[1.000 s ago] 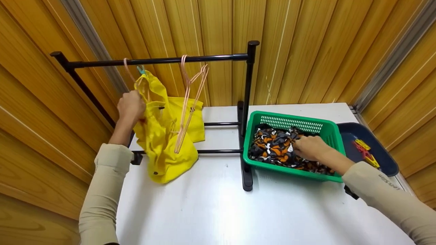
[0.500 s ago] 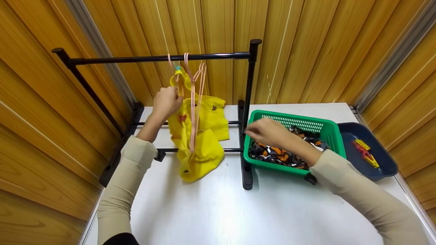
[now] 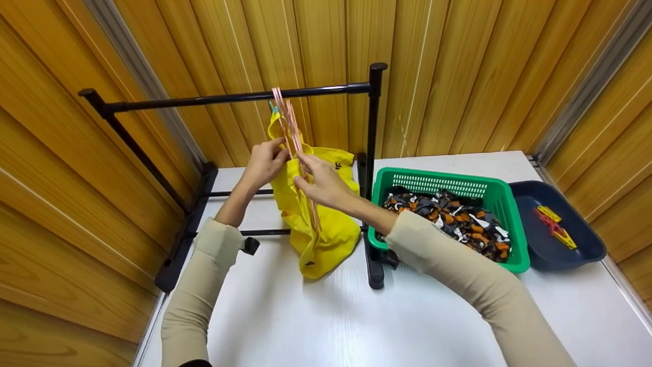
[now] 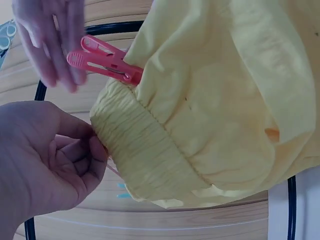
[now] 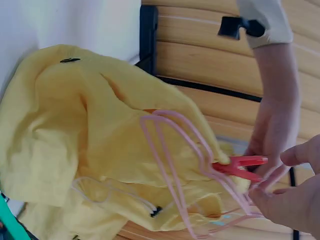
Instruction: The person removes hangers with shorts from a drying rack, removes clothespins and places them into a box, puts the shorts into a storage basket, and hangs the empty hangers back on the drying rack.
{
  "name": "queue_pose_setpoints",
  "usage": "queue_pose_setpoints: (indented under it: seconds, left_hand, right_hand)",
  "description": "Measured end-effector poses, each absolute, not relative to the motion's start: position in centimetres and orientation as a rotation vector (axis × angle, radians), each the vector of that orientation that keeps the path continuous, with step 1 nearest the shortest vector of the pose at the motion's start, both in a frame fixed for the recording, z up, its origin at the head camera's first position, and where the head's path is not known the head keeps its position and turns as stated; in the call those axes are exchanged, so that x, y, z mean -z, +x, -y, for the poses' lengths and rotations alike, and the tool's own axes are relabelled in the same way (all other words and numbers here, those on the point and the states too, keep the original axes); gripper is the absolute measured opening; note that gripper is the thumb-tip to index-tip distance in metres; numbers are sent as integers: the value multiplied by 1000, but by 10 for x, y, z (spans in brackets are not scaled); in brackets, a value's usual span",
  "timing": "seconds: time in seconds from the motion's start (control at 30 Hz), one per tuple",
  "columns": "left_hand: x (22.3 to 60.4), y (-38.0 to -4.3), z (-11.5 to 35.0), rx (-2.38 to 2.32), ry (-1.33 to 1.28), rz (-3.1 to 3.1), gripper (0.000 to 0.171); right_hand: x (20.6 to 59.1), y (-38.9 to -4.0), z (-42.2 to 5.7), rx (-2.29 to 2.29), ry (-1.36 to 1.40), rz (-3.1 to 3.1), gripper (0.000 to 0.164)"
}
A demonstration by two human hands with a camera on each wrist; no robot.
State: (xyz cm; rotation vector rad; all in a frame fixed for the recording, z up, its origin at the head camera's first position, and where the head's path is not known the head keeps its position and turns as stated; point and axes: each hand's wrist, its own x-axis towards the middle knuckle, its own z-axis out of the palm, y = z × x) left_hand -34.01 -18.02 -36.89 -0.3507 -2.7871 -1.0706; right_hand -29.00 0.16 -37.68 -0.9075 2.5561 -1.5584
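Yellow shorts (image 3: pixel 328 244) with an elastic waistband hang from the black rack (image 3: pixel 193 100) at its middle, a teal clothespin (image 3: pixel 273 107) at their top. My left hand (image 3: pixel 262 163) pinches the waistband edge between thumb and finger. Near it, a red clothespin (image 4: pixel 110 62) grips the waistband. Pink hangers (image 5: pixel 172 155) stand bunched in front of the shorts. My right hand (image 3: pixel 326 183) is beside the hangers and the red clothespin, thumb and fingers apart in the right wrist view. Its fingers (image 4: pixel 57 45) look extended and blurred in the left wrist view.
Right of the rack stands a green basket (image 3: pixel 518 244) with a black, orange and white patterned cloth (image 3: pixel 458 219). Beside it is a dark blue tray (image 3: pixel 535 250) holding red and yellow clothespins (image 3: pixel 555 229). Wood-panelled walls (image 3: pixel 458 76) enclose the white table (image 3: pixel 326 326).
My left hand has slid the shorts and their hanger rightward along the bar to the other hangers. My right hand has left the basket and come over to the hangers.
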Motion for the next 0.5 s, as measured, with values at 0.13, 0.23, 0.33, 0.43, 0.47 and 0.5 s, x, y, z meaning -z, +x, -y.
queue_pose_setpoints:
  seconds: [0.13,0.23,0.33,0.43,0.47,0.5]
  left_hand:
    - [374,-340,190,1267,-354,2767,44]
    - [376,-341,195,1395,-385,2752,47]
    - [379,-342,198,1491,-406,2748,49]
    - [381,-342,201,1574,-406,2750,52]
    - [382,-342,201,1591,-415,2749,52]
    - [383,-341,202,1613,-423,2742,53]
  right_hand:
    - [383,-302,10,1503,-856,-2588,66]
    - [383,-308,16,1481,-800,-2594,69]
    - [377,-312,21,1432,-731,-2623,70]
    - [371,-315,26,1347,-659,-2671,70]
    - [369,-315,28,1309,-640,-2686,70]
    - [368,-316,29,1276,-629,-2696,70]
